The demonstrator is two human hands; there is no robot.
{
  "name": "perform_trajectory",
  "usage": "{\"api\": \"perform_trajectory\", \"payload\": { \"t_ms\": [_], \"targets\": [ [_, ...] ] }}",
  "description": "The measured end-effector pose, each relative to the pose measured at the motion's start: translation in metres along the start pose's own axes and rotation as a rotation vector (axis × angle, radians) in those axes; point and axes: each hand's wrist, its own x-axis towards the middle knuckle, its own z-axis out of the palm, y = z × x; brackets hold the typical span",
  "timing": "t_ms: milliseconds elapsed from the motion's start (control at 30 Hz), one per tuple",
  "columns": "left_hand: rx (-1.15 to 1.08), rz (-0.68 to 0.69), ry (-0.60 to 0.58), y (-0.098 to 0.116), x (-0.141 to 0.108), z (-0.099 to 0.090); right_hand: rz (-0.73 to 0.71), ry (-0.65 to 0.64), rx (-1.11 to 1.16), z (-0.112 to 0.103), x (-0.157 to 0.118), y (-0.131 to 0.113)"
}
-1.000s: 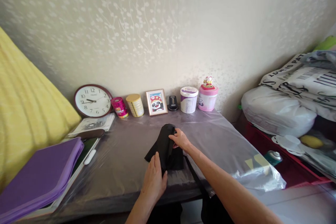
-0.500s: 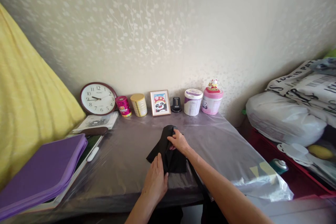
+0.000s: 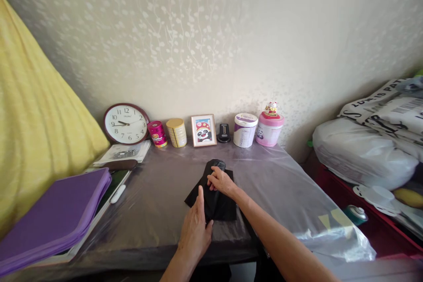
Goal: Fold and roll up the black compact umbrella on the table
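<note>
A black cloth bundle [image 3: 216,205] lies on the table, with a rounded, slightly shiny far end and loose flaps spread toward me. Its exact kind does not show. Along its left near side rests my left hand [image 3: 194,228], open, fingers straight and held together, the thumb by the near edge. My right hand [image 3: 222,183] reaches across from the right onto the upper part of the bundle. Its index finger points forward over the cloth while the other fingers curl down against it. The fingertips are partly hidden.
Clear plastic covers the table [image 3: 155,202]. Along the wall stand a clock [image 3: 126,124], a pink can [image 3: 157,134], a yellow-lidded can [image 3: 176,133], a panda picture frame [image 3: 204,130] and two tubs [image 3: 245,130]. Purple folders [image 3: 59,211] lie left; bags [image 3: 363,150] are piled right.
My right hand has shifted slightly left and its index finger has stretched out over the cloth. A raised fold there lies flatter. The left hand has moved little; the view has shifted slightly.
</note>
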Motion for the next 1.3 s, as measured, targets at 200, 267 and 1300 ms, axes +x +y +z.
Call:
{"api": "perform_trajectory", "payload": {
  "t_ms": [200, 267, 1300],
  "targets": [
    [0.199, -0.019, -0.074, 0.007, -0.002, -0.005, -0.066, -0.041, -0.133, 0.002, -0.001, -0.006],
    [0.256, -0.026, -0.064, 0.006, -0.003, -0.002, -0.098, -0.040, -0.152, 0.002, -0.005, -0.009],
    [0.079, 0.005, 0.077, -0.014, -0.005, 0.018, 0.178, 0.427, -0.395, -0.071, 0.010, 0.031]
  ]
}}
